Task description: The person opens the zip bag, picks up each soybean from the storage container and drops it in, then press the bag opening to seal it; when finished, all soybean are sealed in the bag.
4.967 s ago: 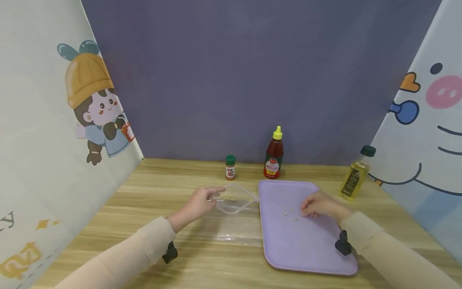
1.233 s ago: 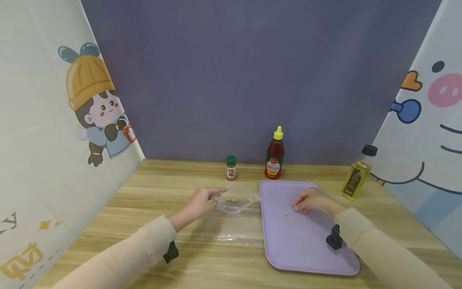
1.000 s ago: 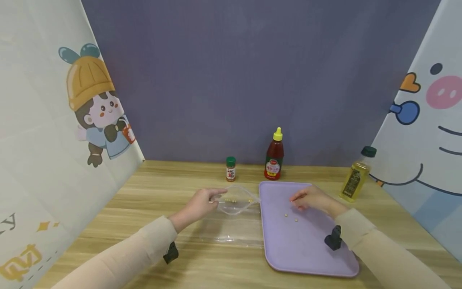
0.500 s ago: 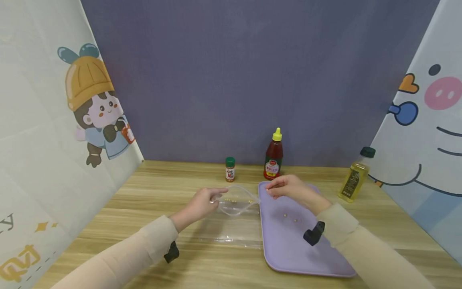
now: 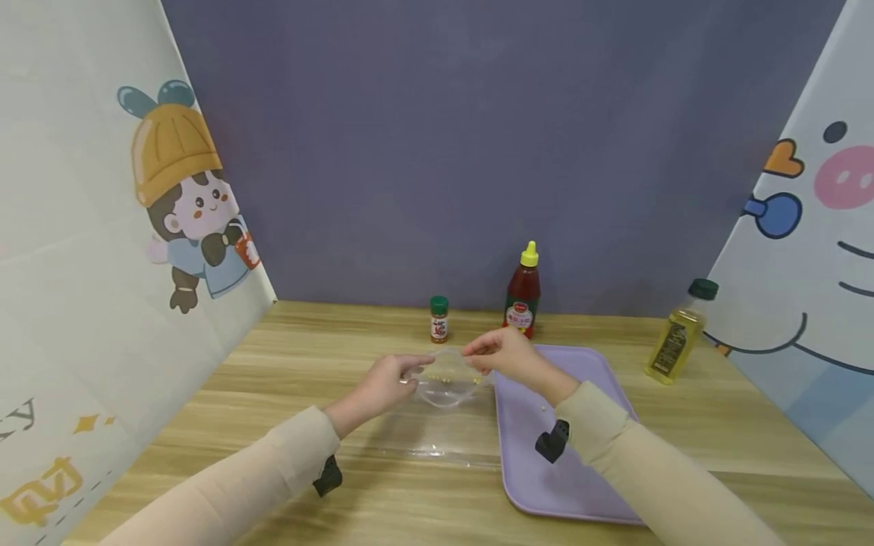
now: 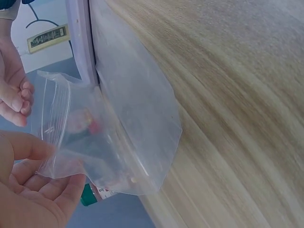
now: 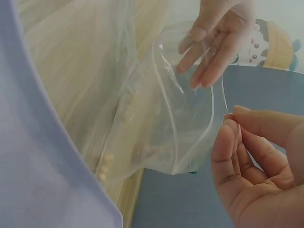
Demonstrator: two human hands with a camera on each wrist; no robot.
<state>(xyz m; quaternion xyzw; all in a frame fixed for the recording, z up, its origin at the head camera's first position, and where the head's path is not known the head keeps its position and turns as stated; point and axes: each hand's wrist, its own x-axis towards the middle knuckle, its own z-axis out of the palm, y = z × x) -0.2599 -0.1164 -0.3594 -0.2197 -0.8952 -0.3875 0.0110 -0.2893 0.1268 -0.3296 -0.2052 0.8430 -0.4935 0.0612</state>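
Note:
A clear zip bag (image 5: 437, 436) lies on the table with its mouth spread apart. My left hand (image 5: 378, 385) pinches the left end of that mouth between thumb and fingers. Several pale yellow soybeans (image 7: 106, 164) show through the plastic in the right wrist view. At the upper right rim of the bag is my right hand (image 5: 515, 362), thumb and fingertips pressed together on a soybean mostly hidden by them. Whether these fingertips touch the rim I cannot tell. One loose soybean (image 5: 543, 409) sits on the purple tray (image 5: 546, 478); my right forearm covers part of the tray.
Behind the bag stands a small green-capped spice jar (image 5: 439, 318). A red sauce bottle (image 5: 523, 292) with a yellow tip is at the back, partly behind my right hand. An oil bottle (image 5: 672, 337) stands beyond the tray's right side.
My right hand picked a soybean from the tray, where three were visible earlier, then moved left over the tray's edge to the bag's mouth. My left hand stays at the bag.

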